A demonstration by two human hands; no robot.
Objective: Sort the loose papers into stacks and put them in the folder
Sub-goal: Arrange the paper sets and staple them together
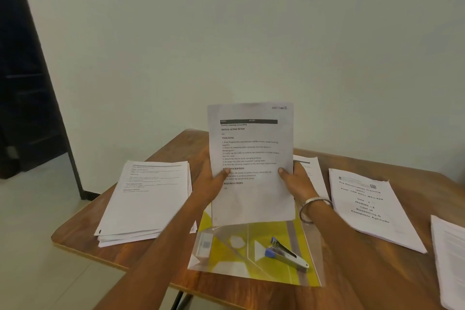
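— Fingers [284, 171] and thumbs of our left hand [210, 184] and right hand [298, 181] pinch a printed sheet [251, 156] upright.

— Folder [254, 254] at six o'clock below; paper stacks [146, 199] at nine and three.

Bare wood of the table [191, 145] open behind the left stack [148, 199] and along the near edge. Stapler [286, 253] lying on the folder [226, 259]. Booklet [372, 211] and edge pile [450, 259] crowding the right side.
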